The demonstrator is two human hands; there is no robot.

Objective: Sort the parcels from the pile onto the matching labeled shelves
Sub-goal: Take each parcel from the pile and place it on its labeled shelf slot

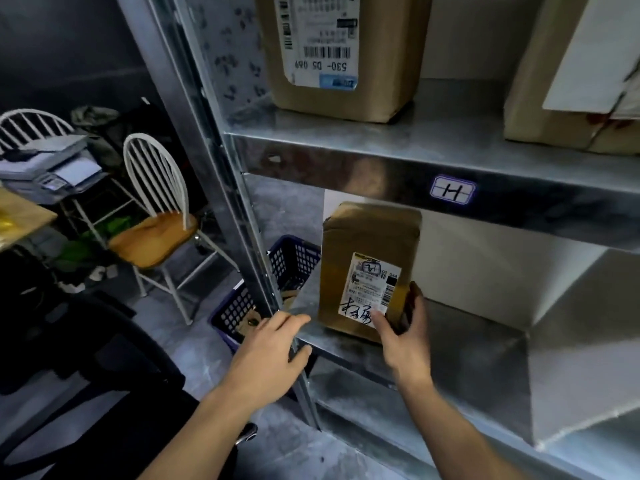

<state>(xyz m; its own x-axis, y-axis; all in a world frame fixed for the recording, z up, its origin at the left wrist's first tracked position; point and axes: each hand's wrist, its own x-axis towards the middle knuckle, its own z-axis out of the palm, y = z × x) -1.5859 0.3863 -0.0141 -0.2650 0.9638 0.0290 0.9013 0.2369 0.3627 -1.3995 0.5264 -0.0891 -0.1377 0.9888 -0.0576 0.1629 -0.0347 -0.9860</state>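
Observation:
A brown cardboard parcel (pixel 363 244) with a white shipping label stands upright on the metal shelf (pixel 467 341) under the "H" tag (pixel 453 190). My right hand (pixel 403 336) grips its lower right corner, thumb on the label, fingers round the right side. My left hand (pixel 273 351) is flat and relaxed at the shelf's front left edge, just left of the parcel, holding nothing.
On the shelf above stand a labelled brown box (pixel 343 53) and another box (pixel 568 81) at right. A blue basket (pixel 277 289) with parcels sits on the floor left of the rack. White chairs (pixel 156 216) and a printer (pixel 48 171) stand further left.

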